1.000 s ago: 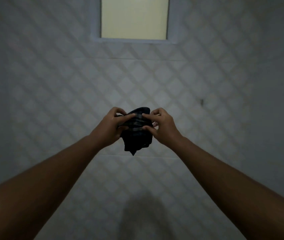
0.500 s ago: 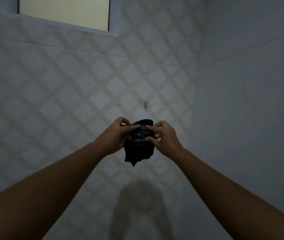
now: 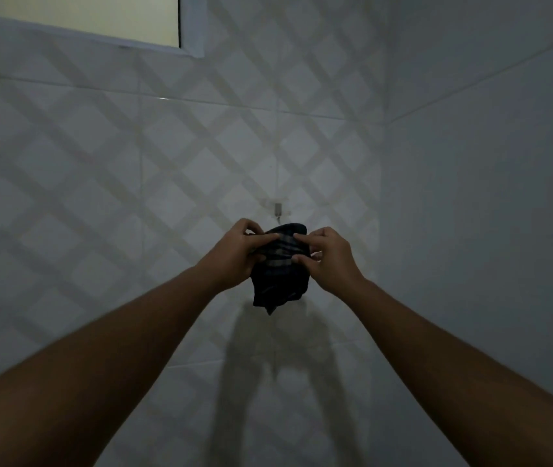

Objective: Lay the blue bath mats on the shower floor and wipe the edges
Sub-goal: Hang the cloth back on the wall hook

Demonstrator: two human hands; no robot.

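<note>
Pinching bunched dark cloth point(image 3: 280, 278) with left hand point(image 3: 234, 254) and right hand point(image 3: 329, 261) below wall hook point(image 3: 278, 208), probably wadding it for wiping edges.

Cloth point(image 3: 280, 274): dark woven fabric with pale stripes; soft, crumpled, matt.
Far wall point(image 3: 133, 163): ceramic tile, smooth and glazed, with a low sheen and one small glint at a grout line; pale diamond lattice pattern.
Right wall point(image 3: 487, 197): plain tile, smooth, faintly glossy, with thin grout lines.
Window frame point(image 3: 192, 25): pale and smooth; material cannot be told.
Window pane point(image 3: 83, 11): yellowish, cloudy, not see-through.
Wall hook point(image 3: 278, 208): small, greyish, looks like metal; too small to be sure.
</note>
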